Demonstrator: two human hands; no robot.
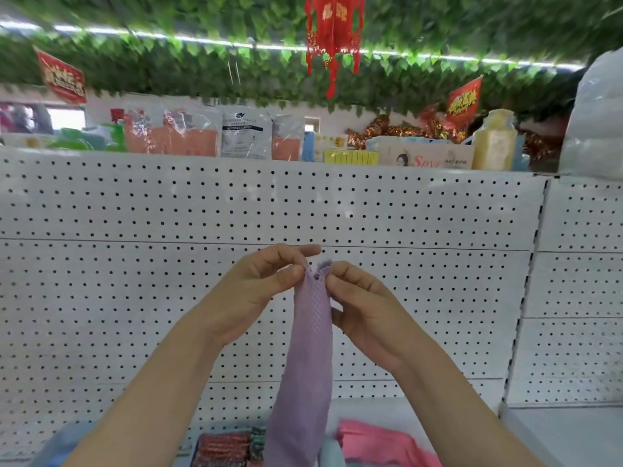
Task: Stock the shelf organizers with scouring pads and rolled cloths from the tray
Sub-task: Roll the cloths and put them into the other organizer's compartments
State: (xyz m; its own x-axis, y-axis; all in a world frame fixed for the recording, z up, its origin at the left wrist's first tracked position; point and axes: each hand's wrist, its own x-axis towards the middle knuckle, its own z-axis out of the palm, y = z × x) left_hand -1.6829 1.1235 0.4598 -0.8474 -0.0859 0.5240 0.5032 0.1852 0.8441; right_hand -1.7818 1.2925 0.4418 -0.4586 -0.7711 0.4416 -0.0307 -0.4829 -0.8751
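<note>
A lilac waffle-textured cloth [308, 358] hangs lengthwise in front of the white pegboard. My left hand [259, 288] pinches its top edge from the left, and my right hand [362, 305] pinches the same edge from the right, thumbs close together. The cloth's lower end drops out of sight at the bottom of the frame. Below it, at the bottom edge, lie red and dark scouring pads [224, 448] in a row and a pink cloth [381, 439] to the right. A pale blue cloth [332, 453] shows between them.
The white pegboard back panel [135, 298] fills the middle, with a second panel [580, 281] angled at the right. Packaged goods [246, 136] line the top shelf. A white shelf surface [556, 433] lies at lower right. Green leaf garlands and a red ornament [333, 35] hang overhead.
</note>
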